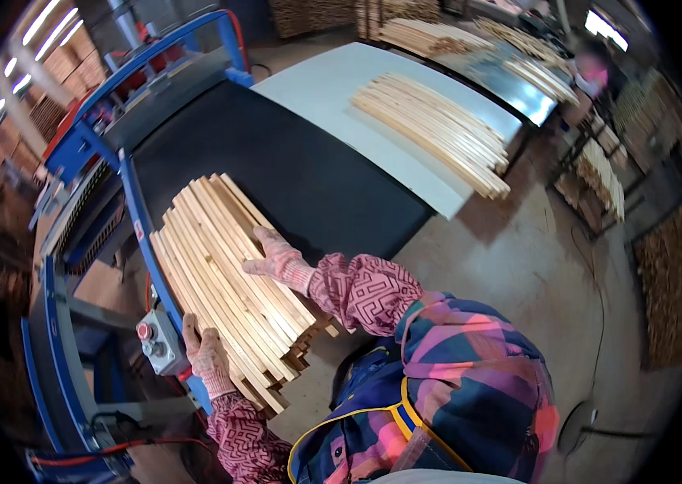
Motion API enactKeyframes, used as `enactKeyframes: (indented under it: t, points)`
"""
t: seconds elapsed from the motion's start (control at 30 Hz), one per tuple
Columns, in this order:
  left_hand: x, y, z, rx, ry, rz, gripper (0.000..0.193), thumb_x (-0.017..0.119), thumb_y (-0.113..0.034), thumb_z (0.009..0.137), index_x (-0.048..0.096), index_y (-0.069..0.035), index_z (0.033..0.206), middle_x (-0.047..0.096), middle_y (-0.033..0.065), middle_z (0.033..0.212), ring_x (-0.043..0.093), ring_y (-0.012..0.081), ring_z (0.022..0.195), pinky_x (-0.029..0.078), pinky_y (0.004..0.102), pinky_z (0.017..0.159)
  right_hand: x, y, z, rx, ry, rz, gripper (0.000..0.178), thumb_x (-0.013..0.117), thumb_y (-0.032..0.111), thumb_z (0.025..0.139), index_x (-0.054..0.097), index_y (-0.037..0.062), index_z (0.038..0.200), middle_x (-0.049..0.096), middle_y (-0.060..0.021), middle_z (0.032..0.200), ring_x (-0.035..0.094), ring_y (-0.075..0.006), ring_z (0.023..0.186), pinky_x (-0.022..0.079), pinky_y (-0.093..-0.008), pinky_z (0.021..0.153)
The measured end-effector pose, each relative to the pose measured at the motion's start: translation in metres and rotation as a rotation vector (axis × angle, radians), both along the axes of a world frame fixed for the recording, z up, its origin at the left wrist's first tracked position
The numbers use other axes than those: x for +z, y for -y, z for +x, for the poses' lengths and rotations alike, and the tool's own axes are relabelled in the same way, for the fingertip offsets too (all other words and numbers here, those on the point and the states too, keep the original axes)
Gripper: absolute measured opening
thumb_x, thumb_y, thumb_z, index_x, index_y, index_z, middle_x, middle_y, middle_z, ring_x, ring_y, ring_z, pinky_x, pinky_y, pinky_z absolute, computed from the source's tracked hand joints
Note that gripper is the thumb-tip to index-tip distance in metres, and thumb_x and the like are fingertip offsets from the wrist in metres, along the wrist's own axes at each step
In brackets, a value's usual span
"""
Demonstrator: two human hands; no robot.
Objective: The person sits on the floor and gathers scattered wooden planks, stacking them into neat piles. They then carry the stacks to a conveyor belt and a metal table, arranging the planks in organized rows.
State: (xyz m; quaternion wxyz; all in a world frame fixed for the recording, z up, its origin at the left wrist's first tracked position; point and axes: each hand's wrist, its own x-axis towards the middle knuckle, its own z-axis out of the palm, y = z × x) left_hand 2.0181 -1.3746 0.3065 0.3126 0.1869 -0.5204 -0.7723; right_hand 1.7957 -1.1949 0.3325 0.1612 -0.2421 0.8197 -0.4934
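A wide pile of pale wooden strips (228, 278) lies lengthwise on the black conveyor belt (276, 145), its near ends uneven and jutting past the belt's near end. My left hand (209, 359), in a light knitted glove, grips the pile's left edge close to the near ends. On the opposite side my right hand (283, 260), gloved alike, holds the right edge, thumb over the top strips and fingers along the side. The pile sits between both hands. The undersides of the strips are hidden.
Beside the left hand is a grey control box (161, 343) with a red button, fixed to the blue machine frame (135, 202). Another stack of strips (434, 125) rests on a pale table (333, 77) to the right. A person (591, 77) stands at the far right near racks of wood.
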Motion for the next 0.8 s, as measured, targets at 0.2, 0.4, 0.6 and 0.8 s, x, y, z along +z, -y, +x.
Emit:
enactKeyframes:
  t: [0.2,0.4,0.6,0.8]
  points:
    - [0.010,0.020,-0.011,-0.143,0.199,0.109,0.060,0.058,-0.005,0.088,0.036,-0.006,0.144,0.052,0.0128,0.125,0.057,0.0191,0.096,0.048,0.0318,0.089,0.020,-0.002,-0.023,0.124,0.277,0.162,0.123,0.087,0.045,0.059,0.018,0.0014,0.151,0.047,-0.0219,0.139,0.047,-0.0290,0.129,0.037,-0.0337,0.107]
    - [0.088,-0.058,-0.015,0.078,0.599,-0.365,0.080,0.073,-0.025,0.079,0.031,-0.006,0.144,0.064,0.0058,0.079,0.058,0.0140,0.057,0.049,0.0283,0.050,0.038,-0.037,-0.030,0.192,0.248,-0.222,0.113,0.089,0.022,0.063,0.020,-0.0051,0.149,0.058,-0.0201,0.127,0.056,-0.0244,0.118,0.041,-0.0298,0.103]
    - [0.106,-0.100,-0.068,-0.151,-0.063,0.007,0.103,0.071,0.006,0.077,0.002,-0.007,0.153,0.045,0.0171,0.137,0.056,0.0234,0.111,0.051,0.0319,0.090,0.032,-0.101,-0.085,0.585,0.645,-0.925,0.069,0.059,0.024,0.090,0.027,0.0003,0.147,0.062,-0.0154,0.118,0.064,-0.0217,0.102,0.053,-0.0362,0.092]
    - [0.108,-0.071,-0.097,-0.094,0.686,-0.972,0.087,0.050,-0.048,0.092,0.008,0.001,0.151,0.019,0.0287,0.153,0.017,0.0371,0.145,0.012,0.0413,0.119,0.077,-0.096,-0.099,0.392,0.470,-0.542,0.078,0.063,0.038,0.086,0.029,0.0017,0.146,0.059,-0.0177,0.122,0.064,-0.0258,0.103,0.052,-0.0383,0.092]
